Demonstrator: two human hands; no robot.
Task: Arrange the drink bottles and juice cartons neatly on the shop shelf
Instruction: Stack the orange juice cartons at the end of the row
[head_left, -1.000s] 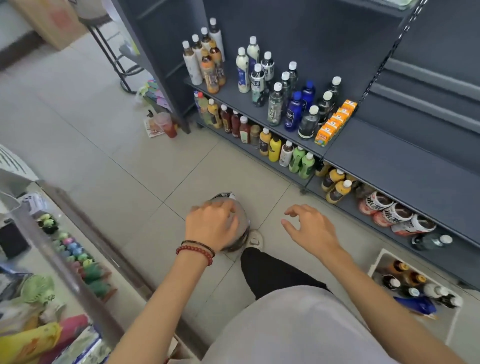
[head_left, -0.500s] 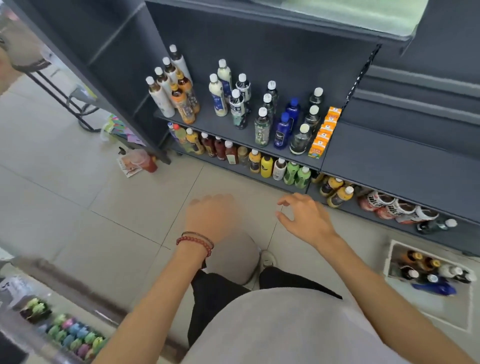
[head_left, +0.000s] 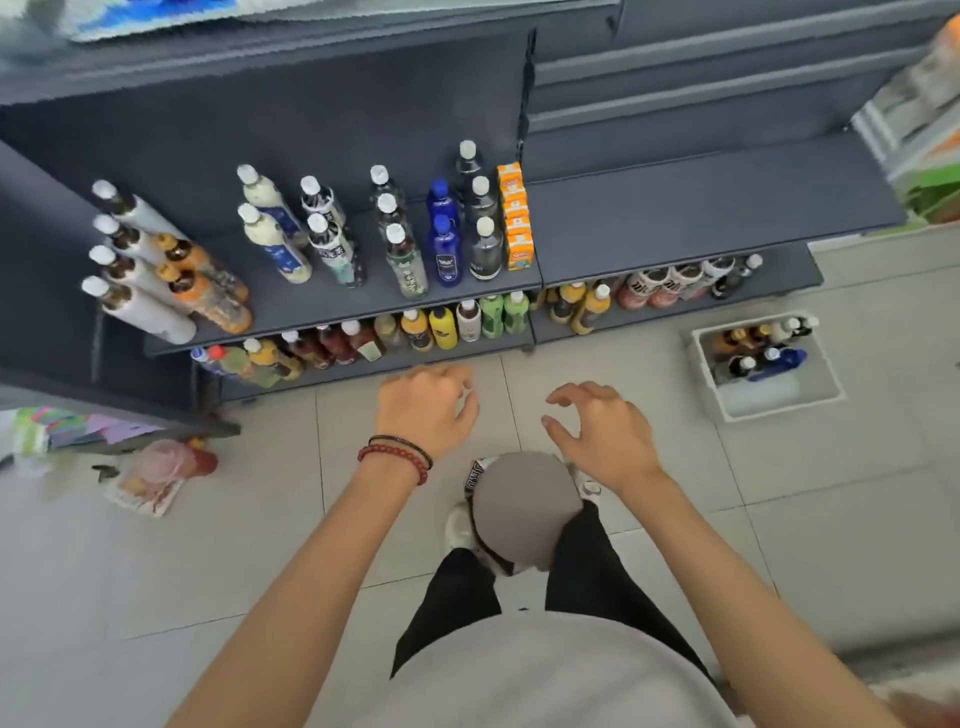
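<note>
1. Left hand (head_left: 426, 410): red bead and black cord bracelets at the wrist, fingers loosely curled, holding nothing; it hovers over the floor tiles in front of the lowest board.
2. Right hand (head_left: 605, 436): fingers spread and bent, empty, beside the left hand without touching it.
3. White plastic crate (head_left: 779, 406): on the floor to my right, with several unshelved bottles inside.
4. Dark grey metal shop shelf (head_left: 701, 218): white-capped plastic drink bottles (head_left: 410, 260) in rows, a file of small orange juice cartons (head_left: 517, 223) at the bay's right end; the next bay is bare.
5. Lowest board: red-and-white bottles lying sideways (head_left: 670, 283).
6. Risk, as I judge it: reaching between tightly packed tall bottles could topple a row, and the sideways ones may roll off.
</note>
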